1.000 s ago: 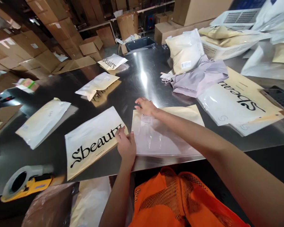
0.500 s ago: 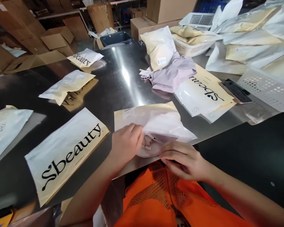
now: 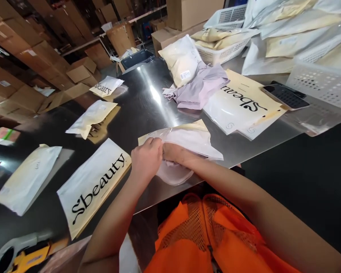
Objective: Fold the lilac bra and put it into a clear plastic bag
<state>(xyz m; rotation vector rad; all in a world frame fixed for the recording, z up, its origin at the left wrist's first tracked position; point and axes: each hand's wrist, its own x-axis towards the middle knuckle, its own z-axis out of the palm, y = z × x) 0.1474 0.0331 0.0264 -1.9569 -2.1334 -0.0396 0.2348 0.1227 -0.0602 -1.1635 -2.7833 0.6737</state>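
Note:
My left hand [image 3: 146, 159] is closed on the open edge of a clear-and-cream flat bag [image 3: 187, 138] lying at the near edge of the steel table [image 3: 147, 106]. My right hand [image 3: 174, 152] reaches into the bag's mouth, its fingers hidden inside. A pale pink garment [image 3: 174, 174] sticks out of the bag below both hands. A printed "Sbeauty" mailer [image 3: 93, 185] lies just left of my left hand.
Several filled mailers [image 3: 92, 115] lie to the left. A lilac garment [image 3: 199, 89], a stuffed bag [image 3: 182, 58] and flat mailers [image 3: 241, 106] sit behind. White baskets [image 3: 321, 81], a dark handheld device [image 3: 285, 94], a tape dispenser [image 3: 19, 254] and stacked cartons [image 3: 22, 53] surround the table.
My right hand went from the bag's far corner to the near edge and then into the bag's mouth. My left hand lifted the opening, and the pink garment shows at the edge.

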